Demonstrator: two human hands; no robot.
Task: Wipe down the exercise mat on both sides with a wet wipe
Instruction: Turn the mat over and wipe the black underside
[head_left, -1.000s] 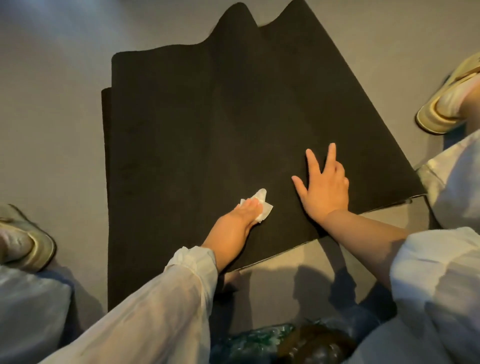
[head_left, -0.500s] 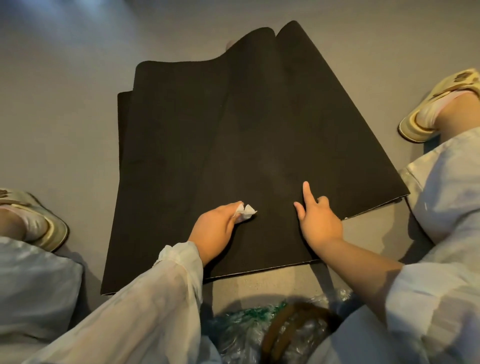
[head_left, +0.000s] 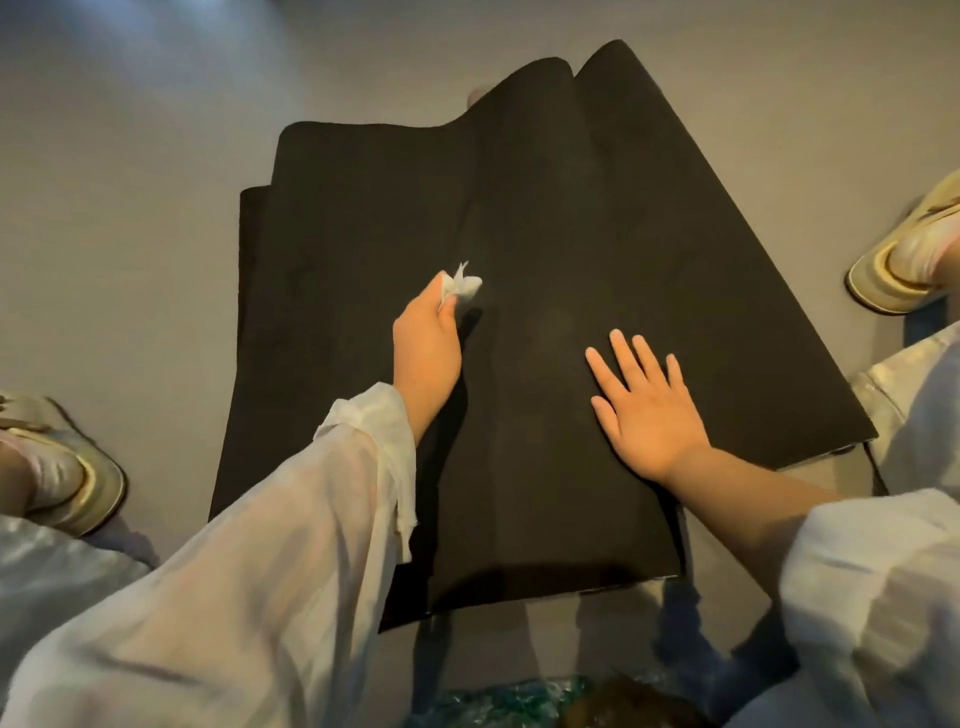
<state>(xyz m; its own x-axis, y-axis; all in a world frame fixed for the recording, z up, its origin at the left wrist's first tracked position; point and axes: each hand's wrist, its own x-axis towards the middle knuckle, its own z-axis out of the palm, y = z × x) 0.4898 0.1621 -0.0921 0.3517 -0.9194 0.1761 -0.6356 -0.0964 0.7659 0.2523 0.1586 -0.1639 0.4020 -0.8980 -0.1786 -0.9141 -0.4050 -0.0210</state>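
Fingers (head_left: 441, 291) of my left hand (head_left: 426, 353) pinch a crumpled white wet wipe (head_left: 462, 285), bunched small at my fingertips and held at the surface of the black exercise mat (head_left: 571, 208), near its middle; I cannot tell for certain whether the wipe touches the mat or sits just above it. My right hand (head_left: 644, 415) lies flat on the mat, fingers straight and spread, palm down, gripping nothing and seemingly steadying the mat.

The mat lies on a grey floor (head_left: 130, 182) in front of me. It is not fully spread: it looks folded over itself, with a second layer's edge showing along the left side and a rippled, partly raised far edge. Only the dark upper face is visible.

Judging progress, I am in the middle of wiping this upper face. No clear wet sheen or streaks show on the dark surface, so I cannot say how much of it is already done. The far part, the layer beneath and the underside presumably are left to do, which would mean unfolding and turning the mat over.

Around the mat, my white sleeves (head_left: 311, 519) cover both forearms. A pale sandalled foot (head_left: 67, 467) rests on the floor at my left, another (head_left: 904, 260) at my right. At the bottom edge sits something shiny and green (head_left: 509, 701), too dim to identify.
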